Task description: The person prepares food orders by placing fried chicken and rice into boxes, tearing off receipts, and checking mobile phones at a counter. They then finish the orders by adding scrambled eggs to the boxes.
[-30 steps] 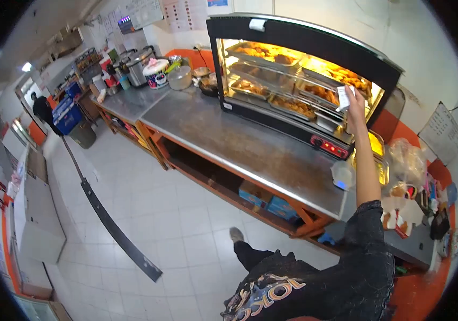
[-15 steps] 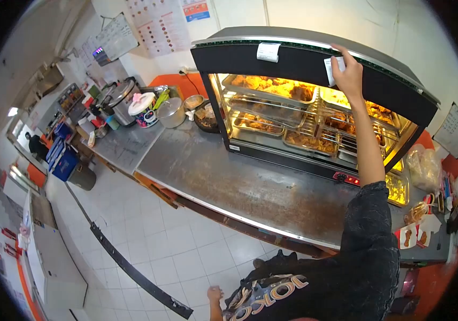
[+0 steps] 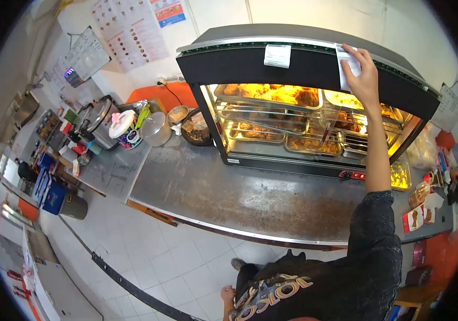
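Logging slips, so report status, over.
Right hand holds paper slip at top edge of warmer. Left hand low, by shirt. Another slip hangs alongside. No obstruction seen.

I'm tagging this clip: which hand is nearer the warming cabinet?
Right: the right hand holds a paper slip high at the warming cabinet; the left hand is low, near the body.

By the fingers of the right hand, the paper slip is partly covered, and its print is too small to be read. Below these fingers, part of the food cabinet is hidden by the forearm.
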Demonstrator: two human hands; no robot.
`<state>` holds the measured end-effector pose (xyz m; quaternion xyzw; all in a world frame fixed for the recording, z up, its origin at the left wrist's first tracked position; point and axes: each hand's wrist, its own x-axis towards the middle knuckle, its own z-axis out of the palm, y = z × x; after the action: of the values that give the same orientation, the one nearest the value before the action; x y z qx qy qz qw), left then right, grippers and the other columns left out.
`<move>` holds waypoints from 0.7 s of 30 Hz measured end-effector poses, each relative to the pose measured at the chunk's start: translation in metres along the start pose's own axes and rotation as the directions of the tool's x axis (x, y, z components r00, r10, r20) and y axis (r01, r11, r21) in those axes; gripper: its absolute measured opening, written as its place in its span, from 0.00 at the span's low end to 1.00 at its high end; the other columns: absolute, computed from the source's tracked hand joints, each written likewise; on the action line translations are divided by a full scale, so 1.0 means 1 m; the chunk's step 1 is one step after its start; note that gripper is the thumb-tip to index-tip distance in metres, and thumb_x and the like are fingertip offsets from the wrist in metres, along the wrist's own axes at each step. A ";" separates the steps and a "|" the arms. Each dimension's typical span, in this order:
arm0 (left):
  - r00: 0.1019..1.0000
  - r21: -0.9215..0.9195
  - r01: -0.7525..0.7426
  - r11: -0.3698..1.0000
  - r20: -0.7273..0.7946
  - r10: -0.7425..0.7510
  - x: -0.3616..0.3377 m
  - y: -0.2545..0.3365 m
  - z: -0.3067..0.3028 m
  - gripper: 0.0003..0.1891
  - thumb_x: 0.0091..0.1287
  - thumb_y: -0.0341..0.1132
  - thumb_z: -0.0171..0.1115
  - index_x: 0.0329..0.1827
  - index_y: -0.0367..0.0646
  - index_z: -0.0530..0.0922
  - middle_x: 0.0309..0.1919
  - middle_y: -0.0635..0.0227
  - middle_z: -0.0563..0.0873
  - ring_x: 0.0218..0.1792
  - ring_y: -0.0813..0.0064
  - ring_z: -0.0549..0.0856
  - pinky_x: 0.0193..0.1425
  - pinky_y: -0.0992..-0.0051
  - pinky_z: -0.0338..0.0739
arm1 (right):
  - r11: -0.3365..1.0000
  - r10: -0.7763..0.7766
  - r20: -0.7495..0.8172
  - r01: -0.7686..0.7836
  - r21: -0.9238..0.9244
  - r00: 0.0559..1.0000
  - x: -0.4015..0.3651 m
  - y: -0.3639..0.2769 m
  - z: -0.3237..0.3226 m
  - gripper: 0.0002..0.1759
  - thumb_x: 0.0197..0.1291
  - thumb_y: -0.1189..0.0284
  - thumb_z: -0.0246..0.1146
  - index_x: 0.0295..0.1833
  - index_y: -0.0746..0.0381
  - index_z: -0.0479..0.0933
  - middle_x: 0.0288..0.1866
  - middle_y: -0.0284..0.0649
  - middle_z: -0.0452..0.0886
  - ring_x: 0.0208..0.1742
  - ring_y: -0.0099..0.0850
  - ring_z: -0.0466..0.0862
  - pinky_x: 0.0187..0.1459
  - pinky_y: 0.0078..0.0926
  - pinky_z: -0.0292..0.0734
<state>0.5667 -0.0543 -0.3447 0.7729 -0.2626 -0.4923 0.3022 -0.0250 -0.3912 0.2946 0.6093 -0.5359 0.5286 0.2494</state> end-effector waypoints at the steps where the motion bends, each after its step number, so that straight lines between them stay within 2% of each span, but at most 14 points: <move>1: 1.000 0.005 0.001 1.000 0.012 -0.001 0.004 0.007 -0.004 0.16 0.61 0.43 0.63 0.35 0.36 0.84 0.23 0.62 0.87 0.25 0.70 0.86 0.33 0.69 0.80 | 0.983 -0.031 -0.038 0.024 -0.180 0.999 -0.002 0.002 0.001 0.22 0.56 0.70 0.67 0.58 0.55 0.81 0.50 0.42 0.77 0.47 0.39 0.80 0.51 0.32 0.75; 2: 1.000 0.180 -0.030 0.983 -0.001 0.031 0.016 0.007 -0.012 0.15 0.61 0.42 0.63 0.34 0.37 0.83 0.24 0.61 0.87 0.25 0.69 0.86 0.34 0.68 0.80 | 0.934 -0.068 -0.068 0.039 -0.356 0.995 -0.002 -0.006 0.002 0.21 0.56 0.68 0.68 0.57 0.54 0.81 0.52 0.42 0.76 0.48 0.40 0.81 0.51 0.33 0.75; 3: 0.998 0.350 -0.053 0.935 -0.015 0.062 0.027 0.008 -0.019 0.13 0.60 0.41 0.63 0.32 0.37 0.83 0.24 0.61 0.87 0.26 0.68 0.86 0.35 0.66 0.80 | 0.926 0.036 -0.098 -0.070 -0.371 0.995 -0.002 -0.028 0.006 0.19 0.56 0.63 0.68 0.52 0.55 0.82 0.55 0.43 0.75 0.49 0.44 0.80 0.53 0.38 0.75; 4: 0.996 0.423 -0.081 0.903 0.002 0.088 0.035 0.007 -0.025 0.13 0.60 0.41 0.63 0.33 0.38 0.83 0.24 0.61 0.88 0.26 0.68 0.86 0.35 0.66 0.81 | 0.916 0.039 -0.102 -0.076 -0.393 0.994 -0.001 -0.029 0.006 0.19 0.56 0.63 0.68 0.52 0.55 0.82 0.55 0.43 0.75 0.49 0.44 0.80 0.53 0.38 0.75; 6: 0.995 0.412 -0.086 0.907 0.073 0.061 0.048 0.011 -0.036 0.12 0.59 0.41 0.63 0.34 0.39 0.83 0.25 0.62 0.88 0.27 0.68 0.87 0.35 0.66 0.81 | 0.816 -0.210 -0.066 0.138 -0.561 0.976 0.004 -0.029 0.005 0.16 0.56 0.61 0.68 0.47 0.56 0.82 0.55 0.42 0.75 0.49 0.44 0.78 0.53 0.41 0.75; 7: 0.993 0.383 -0.069 0.921 0.113 0.027 0.055 0.014 -0.041 0.12 0.59 0.41 0.63 0.34 0.40 0.83 0.26 0.62 0.88 0.27 0.68 0.87 0.35 0.66 0.81 | 0.789 -0.169 -0.029 0.117 -0.604 0.985 0.004 -0.034 0.005 0.15 0.56 0.60 0.68 0.44 0.56 0.81 0.54 0.37 0.77 0.50 0.42 0.76 0.51 0.40 0.73; 11: 0.971 0.320 -0.012 0.947 0.229 -0.065 0.091 0.033 -0.066 0.11 0.58 0.41 0.64 0.36 0.42 0.82 0.28 0.64 0.88 0.29 0.67 0.87 0.36 0.66 0.82 | 0.662 -0.135 0.034 0.116 -0.740 0.990 -0.001 -0.047 0.011 0.17 0.55 0.56 0.68 0.45 0.54 0.81 0.47 0.30 0.81 0.51 0.37 0.74 0.51 0.36 0.67; 15: 0.949 0.303 0.043 0.952 0.284 -0.133 0.132 0.058 -0.095 0.10 0.58 0.41 0.65 0.38 0.45 0.82 0.29 0.66 0.88 0.30 0.67 0.87 0.36 0.65 0.83 | 0.650 -0.165 0.069 0.161 -0.743 0.984 -0.002 -0.072 0.027 0.19 0.56 0.52 0.67 0.46 0.54 0.81 0.48 0.30 0.81 0.54 0.38 0.73 0.54 0.40 0.66; 17: 0.943 0.303 0.093 0.949 0.280 -0.181 0.155 0.068 -0.104 0.10 0.58 0.41 0.65 0.38 0.46 0.82 0.30 0.67 0.88 0.31 0.67 0.87 0.37 0.65 0.84 | 0.641 -0.222 0.111 0.231 -0.732 0.969 0.006 -0.078 0.035 0.22 0.56 0.52 0.67 0.48 0.57 0.81 0.48 0.39 0.80 0.53 0.42 0.76 0.54 0.42 0.68; 18: 0.938 0.314 0.115 0.943 0.278 -0.207 0.165 0.071 -0.106 0.10 0.57 0.41 0.65 0.39 0.47 0.81 0.31 0.67 0.88 0.31 0.67 0.87 0.37 0.65 0.84 | 0.624 -0.197 0.138 0.233 -0.746 0.971 0.007 -0.077 0.035 0.22 0.57 0.57 0.68 0.52 0.58 0.80 0.52 0.45 0.80 0.57 0.46 0.75 0.58 0.41 0.68; 19: 0.931 0.331 0.131 0.934 0.284 -0.231 0.177 0.067 -0.107 0.10 0.57 0.41 0.65 0.39 0.48 0.81 0.31 0.67 0.88 0.31 0.67 0.87 0.37 0.65 0.84 | 0.591 -0.235 0.159 0.271 -0.760 0.959 0.011 -0.081 0.037 0.21 0.58 0.57 0.68 0.52 0.58 0.81 0.53 0.47 0.80 0.56 0.47 0.78 0.59 0.43 0.69; 20: 0.911 0.330 0.050 0.943 0.372 -0.179 0.190 0.062 -0.108 0.14 0.58 0.41 0.65 0.44 0.47 0.80 0.36 0.66 0.88 0.31 0.63 0.87 0.40 0.64 0.84 | 0.604 -0.264 0.187 0.313 -0.733 0.946 0.011 -0.069 0.037 0.20 0.58 0.62 0.68 0.54 0.59 0.80 0.53 0.50 0.81 0.56 0.47 0.79 0.59 0.43 0.70; 21: 0.926 0.205 0.137 0.969 0.322 -0.199 0.214 0.046 -0.103 0.13 0.67 0.35 0.62 0.51 0.40 0.77 0.34 0.55 0.85 0.28 0.58 0.86 0.24 0.57 0.81 | 0.590 -0.298 0.226 0.365 -0.720 0.927 0.010 -0.038 0.032 0.20 0.60 0.66 0.67 0.56 0.61 0.79 0.52 0.50 0.82 0.55 0.45 0.80 0.58 0.41 0.72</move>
<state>0.7376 -0.2147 -0.4056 0.7198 -0.2866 -0.6170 0.1380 0.0208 -0.4112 0.3038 0.5613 -0.5920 0.1787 0.5501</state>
